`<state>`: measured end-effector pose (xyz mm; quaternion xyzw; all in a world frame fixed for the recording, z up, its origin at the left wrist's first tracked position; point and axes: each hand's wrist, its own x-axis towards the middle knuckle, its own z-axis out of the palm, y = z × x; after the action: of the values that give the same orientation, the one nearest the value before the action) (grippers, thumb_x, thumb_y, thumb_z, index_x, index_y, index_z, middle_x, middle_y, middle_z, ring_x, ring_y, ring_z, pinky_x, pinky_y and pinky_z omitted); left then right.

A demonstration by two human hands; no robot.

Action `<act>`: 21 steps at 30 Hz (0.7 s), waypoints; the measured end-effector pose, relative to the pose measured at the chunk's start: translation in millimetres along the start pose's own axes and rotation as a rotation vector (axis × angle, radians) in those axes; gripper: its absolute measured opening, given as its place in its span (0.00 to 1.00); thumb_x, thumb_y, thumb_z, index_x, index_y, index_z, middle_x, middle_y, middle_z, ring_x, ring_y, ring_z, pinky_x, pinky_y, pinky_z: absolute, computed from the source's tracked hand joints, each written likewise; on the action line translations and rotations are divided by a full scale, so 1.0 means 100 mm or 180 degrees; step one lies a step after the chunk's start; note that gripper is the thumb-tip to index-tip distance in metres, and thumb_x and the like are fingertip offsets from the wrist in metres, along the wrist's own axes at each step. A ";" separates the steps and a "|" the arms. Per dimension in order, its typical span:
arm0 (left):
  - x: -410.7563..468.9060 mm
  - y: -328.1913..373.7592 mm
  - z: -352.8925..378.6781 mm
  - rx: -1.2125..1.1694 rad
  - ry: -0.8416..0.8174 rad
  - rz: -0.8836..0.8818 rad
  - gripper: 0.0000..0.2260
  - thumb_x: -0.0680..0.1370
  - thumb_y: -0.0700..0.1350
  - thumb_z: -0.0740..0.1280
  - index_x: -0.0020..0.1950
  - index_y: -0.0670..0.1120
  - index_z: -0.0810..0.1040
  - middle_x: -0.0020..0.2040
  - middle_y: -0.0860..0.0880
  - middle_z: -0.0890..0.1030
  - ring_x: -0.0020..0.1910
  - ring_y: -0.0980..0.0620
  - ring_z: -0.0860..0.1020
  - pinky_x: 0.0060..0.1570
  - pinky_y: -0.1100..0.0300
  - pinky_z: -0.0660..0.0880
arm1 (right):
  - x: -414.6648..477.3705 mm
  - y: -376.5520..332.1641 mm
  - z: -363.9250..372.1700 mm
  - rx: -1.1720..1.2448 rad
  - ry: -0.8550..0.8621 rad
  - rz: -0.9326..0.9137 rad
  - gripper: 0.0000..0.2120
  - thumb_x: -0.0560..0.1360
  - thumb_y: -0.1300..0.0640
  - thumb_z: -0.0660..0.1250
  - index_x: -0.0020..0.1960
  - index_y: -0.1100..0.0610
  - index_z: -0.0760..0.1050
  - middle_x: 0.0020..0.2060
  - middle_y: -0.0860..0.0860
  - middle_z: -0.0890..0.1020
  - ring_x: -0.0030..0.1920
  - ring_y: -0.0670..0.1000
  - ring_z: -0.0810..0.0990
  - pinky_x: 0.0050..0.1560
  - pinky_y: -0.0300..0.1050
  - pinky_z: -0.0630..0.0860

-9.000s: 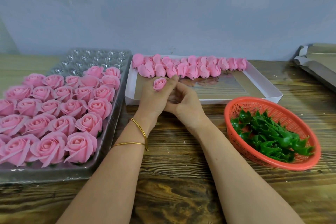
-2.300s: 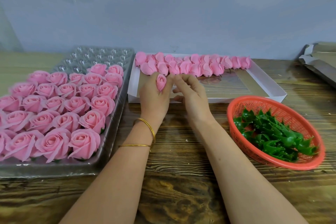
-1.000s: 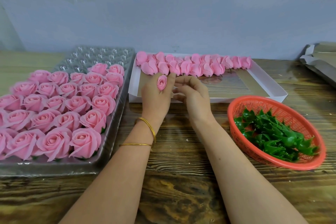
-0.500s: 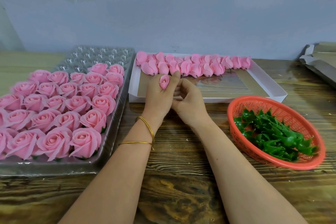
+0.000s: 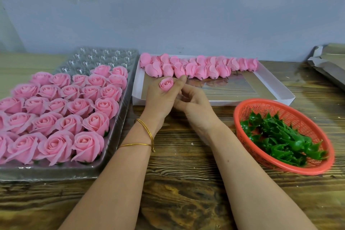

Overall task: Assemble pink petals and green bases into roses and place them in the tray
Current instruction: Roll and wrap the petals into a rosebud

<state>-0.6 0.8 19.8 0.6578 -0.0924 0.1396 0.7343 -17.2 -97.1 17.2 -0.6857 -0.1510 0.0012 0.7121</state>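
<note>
Head view: wooden table (image 5: 177, 192) carried a clear tray (image 5: 119, 123), its near rows full of finished roses (image 5: 56, 114). Beyond sat a white box (image 5: 276, 87) of pink petals (image 5: 201, 67), and to the right an orange basket (image 5: 235, 115) of green bases (image 5: 280, 140). Left hand (image 5: 158, 99) gripped a rosebud (image 5: 166, 84) in its fingers over the box's near edge. Right hand (image 5: 194, 102) curled against it, hold unclear.

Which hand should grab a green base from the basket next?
Right. The left hand grips the bud, so it is busy. The right hand lies nearer the basket of bases, on its own side.
</note>
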 end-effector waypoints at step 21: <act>0.00 0.03 -0.01 -0.0160 -0.0075 -0.0149 0.12 0.75 0.47 0.72 0.32 0.57 0.82 0.32 0.57 0.81 0.37 0.61 0.81 0.37 0.65 0.77 | 0.03 0.06 -0.01 0.0200 0.0045 0.0140 0.13 0.75 0.72 0.65 0.60 0.68 0.75 0.55 0.69 0.80 0.59 0.67 0.78 0.66 0.66 0.71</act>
<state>-1.7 2.1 22.7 0.6427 -0.0892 0.1122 0.7526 -13.0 -97.4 12.0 -0.6661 -0.1307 0.0168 0.7342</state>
